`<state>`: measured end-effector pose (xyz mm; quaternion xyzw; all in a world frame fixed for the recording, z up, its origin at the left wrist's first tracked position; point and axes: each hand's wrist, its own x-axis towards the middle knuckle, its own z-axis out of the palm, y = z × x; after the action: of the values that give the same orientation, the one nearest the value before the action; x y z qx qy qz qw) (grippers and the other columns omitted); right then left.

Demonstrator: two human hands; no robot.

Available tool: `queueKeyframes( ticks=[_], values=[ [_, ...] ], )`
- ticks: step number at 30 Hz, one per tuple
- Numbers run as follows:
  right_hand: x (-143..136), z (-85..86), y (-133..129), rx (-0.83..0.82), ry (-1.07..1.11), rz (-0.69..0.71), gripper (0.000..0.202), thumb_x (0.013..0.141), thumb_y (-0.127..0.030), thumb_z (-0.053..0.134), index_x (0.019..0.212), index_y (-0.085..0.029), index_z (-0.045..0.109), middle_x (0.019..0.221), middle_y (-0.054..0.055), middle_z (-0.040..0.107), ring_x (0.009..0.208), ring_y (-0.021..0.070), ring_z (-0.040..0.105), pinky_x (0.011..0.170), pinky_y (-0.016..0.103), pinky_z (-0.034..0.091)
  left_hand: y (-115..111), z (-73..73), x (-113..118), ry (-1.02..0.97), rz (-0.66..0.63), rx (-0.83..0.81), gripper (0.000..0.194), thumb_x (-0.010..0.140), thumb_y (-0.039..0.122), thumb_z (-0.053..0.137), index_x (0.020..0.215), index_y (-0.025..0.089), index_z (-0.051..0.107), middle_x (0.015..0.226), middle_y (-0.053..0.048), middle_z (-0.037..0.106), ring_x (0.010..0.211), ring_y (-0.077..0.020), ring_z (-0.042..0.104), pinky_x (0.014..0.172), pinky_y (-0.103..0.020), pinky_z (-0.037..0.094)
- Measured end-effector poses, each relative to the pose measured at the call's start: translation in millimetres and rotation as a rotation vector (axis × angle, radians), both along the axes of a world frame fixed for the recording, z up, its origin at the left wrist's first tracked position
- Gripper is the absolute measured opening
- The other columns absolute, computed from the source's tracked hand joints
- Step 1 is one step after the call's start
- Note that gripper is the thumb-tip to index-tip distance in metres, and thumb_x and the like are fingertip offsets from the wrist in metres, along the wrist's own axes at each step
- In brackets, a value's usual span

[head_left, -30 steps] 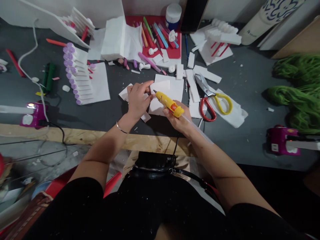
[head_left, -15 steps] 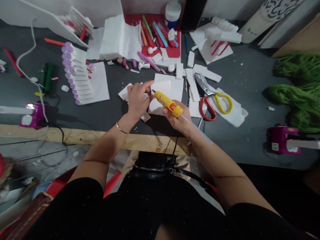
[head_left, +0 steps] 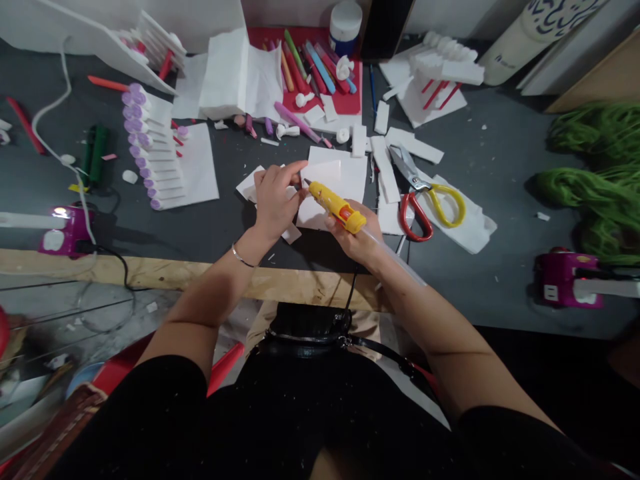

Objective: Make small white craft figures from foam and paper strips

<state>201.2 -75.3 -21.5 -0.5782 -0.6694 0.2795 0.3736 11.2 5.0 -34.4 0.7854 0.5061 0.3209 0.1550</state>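
My right hand [head_left: 357, 233] is wrapped around a yellow hot glue gun [head_left: 337, 205], with a clear glue stick [head_left: 395, 257] running out of its back along my wrist. The gun's dark nozzle points up and left, close to the fingertips of my left hand [head_left: 277, 200]. Those fingers are bent and pinched at the left edge of a white foam sheet [head_left: 350, 175]; a thin white strip [head_left: 325, 171] lies there too. Whatever sits between the left fingertips is hidden or too small to name. White scraps [head_left: 291, 234] lie partly under the left hand.
Scissors [head_left: 417, 183] with red and yellow handles lie right of the sheet among white strips. Colored markers [head_left: 305, 63] rest on a red board behind. A row of purple-tipped white pieces [head_left: 155, 153] stands left; green yarn [head_left: 590, 180] is far right. A white cable [head_left: 45, 110] crosses the left side.
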Motion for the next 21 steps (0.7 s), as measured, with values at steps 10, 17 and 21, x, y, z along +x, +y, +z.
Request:
queueKeyframes(
  ticks=[10,17,21],
  values=[
    [-0.4,1.4,0.2,0.055,-0.045,0.003,0.063,0.096,-0.078,0.034,0.079,-0.027,0.066,0.076,0.006,0.066,0.076,0.0243,0.066,0.071,0.043,0.057,-0.7,0.3,-0.3,0.002,-0.005,0.018,0.051,0.102,0.068,0.044,0.129,0.030,0.065,0.105,-0.004,0.076,0.103,-0.0257,0.068,0.104,-0.046,0.043],
    [-1.7,0.3,0.8,0.110,-0.085,0.007,0.068,0.097,-0.079,0.028,0.076,-0.025,0.064,0.073,0.007,0.066,0.073,0.0242,0.066,0.067,0.041,0.054,-0.3,-2.5,-0.1,0.014,-0.006,0.034,0.046,0.103,0.062,0.047,0.130,0.029,0.065,0.104,-0.002,0.076,0.104,-0.0248,0.068,0.105,-0.045,0.042],
    [-1.7,-2.1,0.6,0.125,-0.087,0.010,0.067,0.097,-0.078,0.030,0.078,-0.024,0.065,0.074,0.008,0.068,0.074,0.0247,0.067,0.068,0.041,0.055,0.0,-3.1,-0.2,0.014,-0.015,0.034,0.042,0.103,0.058,0.050,0.131,0.030,0.064,0.105,-0.002,0.075,0.105,-0.0248,0.068,0.105,-0.045,0.043]
  ],
)
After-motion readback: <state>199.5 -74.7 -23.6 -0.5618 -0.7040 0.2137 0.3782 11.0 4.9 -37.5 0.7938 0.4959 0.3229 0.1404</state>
